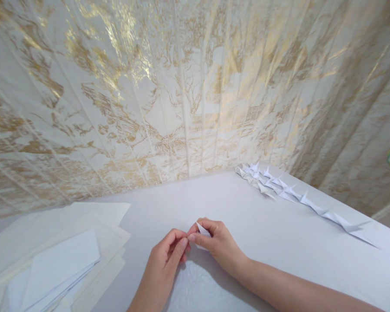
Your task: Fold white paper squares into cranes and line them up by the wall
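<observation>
Gold-patterned wall covering [182,95]: it rose behind everything I saw from my place in the room, from ten round to two o'clock, with twelve straight ahead of the person. White table [185,195]: its surface spread beneath the work. Loose paper sheets [94,212]: these overlapped at nine o'clock, a smaller paper stack [61,264] on top. Folded paper figures [321,211]: sharp-pointed and set close together in rows, they ran from one to three o'clock along the table's far right.

Right hand [219,242]: thumb and forefinger were closed in a pinch on the paper piece. Left hand [165,255]: thumb and forefinger were drawn nearly together at nine o'clock, fingertips meeting the right hand's; whether they gripped a corner of paper I could not tell. The step, apparently fine folding or creasing, was best done with the right pinch steady and close to the fold, the left fingertips pressing lightly, so that the point stayed crisp and the layers did not slip.

Paper piece [203,231]: white and small, it sat at the centre of the dial inside the right hand's grasp, one sharp tip aimed toward eleven o'clock. The fingers hid the rest of its shape.
</observation>
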`<state>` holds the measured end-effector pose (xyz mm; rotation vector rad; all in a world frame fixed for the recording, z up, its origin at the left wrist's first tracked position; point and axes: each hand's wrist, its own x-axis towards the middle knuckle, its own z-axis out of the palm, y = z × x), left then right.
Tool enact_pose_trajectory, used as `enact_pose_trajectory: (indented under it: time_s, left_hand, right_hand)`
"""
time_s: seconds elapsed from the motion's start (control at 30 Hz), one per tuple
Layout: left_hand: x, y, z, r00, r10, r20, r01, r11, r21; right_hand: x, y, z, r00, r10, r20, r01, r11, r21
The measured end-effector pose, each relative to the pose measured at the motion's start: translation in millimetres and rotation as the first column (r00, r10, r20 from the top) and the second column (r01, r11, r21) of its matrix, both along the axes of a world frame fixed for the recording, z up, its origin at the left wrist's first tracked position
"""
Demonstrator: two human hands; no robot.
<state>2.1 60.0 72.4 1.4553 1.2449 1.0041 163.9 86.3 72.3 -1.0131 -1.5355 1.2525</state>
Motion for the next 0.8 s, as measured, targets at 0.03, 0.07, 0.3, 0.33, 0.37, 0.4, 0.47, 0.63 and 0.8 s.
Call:
enact_pose_trajectory:
  time_s: [0.03, 0.07, 0.3, 0.33, 0.37, 0.4, 0.47, 0.63, 0.8]
  left_hand:
    - [0.2, -0.1, 0.3, 0.999, 0.006, 0.033, -0.006, 1.000, -0.014]
    - [0.5, -0.2, 0.8, 0.997, 0.013, 0.078, -0.010, 0.999, -0.039]
    - [3.0, 0.4, 4.8, 0.955, 0.006, 0.295, 0.065, 0.971, -0.229]
    - [3.0, 0.8, 5.8, 0.947, -0.004, 0.320, 0.088, 0.964, -0.250]
    - [2.7, 1.4, 7.0, 0.940, -0.013, 0.342, 0.111, 0.957, -0.268]
    - [2.3, 2.3, 8.1, 0.932, -0.024, 0.360, 0.135, 0.949, -0.286]
    - [1.2, 4.4, 9.4, 0.924, -0.052, 0.379, 0.183, 0.931, -0.317]
    - [0.6, 4.7, 2.2, 0.943, -0.088, 0.321, 0.184, 0.941, -0.283]
    - [1.7, -1.1, -6.2, 0.983, 0.041, -0.179, -0.012, 0.987, 0.161]
  right_hand:
    - [-0.3, 0.1, -0.5, 1.000, 0.003, -0.016, -0.003, 1.000, -0.008]
    - [-0.5, 0.1, -1.1, 1.000, 0.006, -0.023, -0.006, 1.000, -0.009]
    - [0.4, -1.4, -5.4, 0.999, -0.044, 0.007, 0.043, 0.997, 0.058]
    - [0.2, -1.7, -5.0, 0.999, -0.039, -0.001, 0.039, 0.997, 0.063]
    - [0.0, -2.0, -4.2, 1.000, -0.030, -0.009, 0.030, 0.997, 0.065]
    - [-0.4, -2.4, -3.1, 1.000, -0.018, -0.016, 0.019, 0.998, 0.065]
    - [-1.2, -3.3, -0.6, 1.000, 0.004, -0.019, -0.002, 0.998, 0.059]
    - [-2.7, -2.0, -1.6, 1.000, 0.008, -0.015, -0.007, 1.000, 0.021]
    - [-5.4, 1.1, -4.7, 0.993, -0.042, -0.112, 0.028, 0.992, -0.126]
